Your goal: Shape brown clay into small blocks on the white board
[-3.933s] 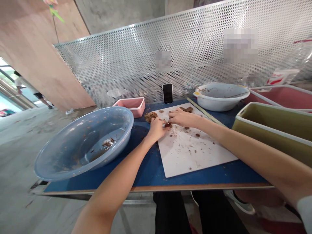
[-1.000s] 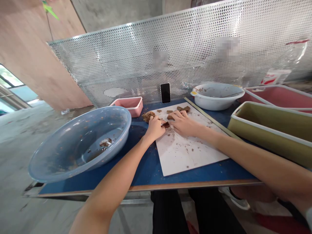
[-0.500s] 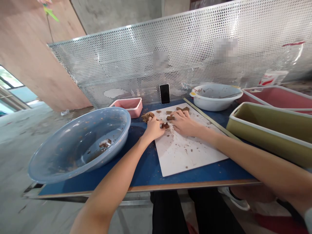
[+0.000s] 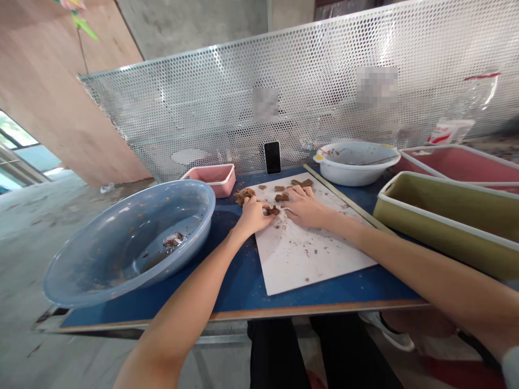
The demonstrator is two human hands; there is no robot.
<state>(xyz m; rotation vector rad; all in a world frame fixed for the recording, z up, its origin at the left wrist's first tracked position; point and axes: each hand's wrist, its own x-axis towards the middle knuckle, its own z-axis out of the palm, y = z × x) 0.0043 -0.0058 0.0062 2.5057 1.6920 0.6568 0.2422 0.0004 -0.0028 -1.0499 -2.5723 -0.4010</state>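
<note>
Your hands were apart, a narrow gap between them, both at the far half of the white board (image 4: 312, 267). Your left hand (image 4: 252, 215) was curled over the board's left edge, thumb and forefinger around a small dark brown clay-like piece (image 4: 273, 211); couldn't tell if they were clamped on it. Your right hand (image 4: 307, 209) was palm down, fingers spread, fingertips next to a second brown chunk (image 4: 281, 198); contact there unclear. Flat brown strips (image 4: 301, 183) lay just beyond the right fingers. A rough brown lump (image 4: 243, 196) sat at the board's far left corner, right by your left fingers. Crumbs were scattered over the near half of the board.

Around you on the blue tabletop (image 4: 239, 286): big blue basin (image 4: 97, 270) to the left, some brown matter in its bottom; small pink tub (image 4: 222, 188) behind it; smartphone (image 4: 272, 158) propped upright against the perforated metal screen (image 4: 194, 108); pale rod (image 4: 344, 198) along the board's right side, then white basin (image 4: 352, 174) and olive planter (image 4: 441, 227).
</note>
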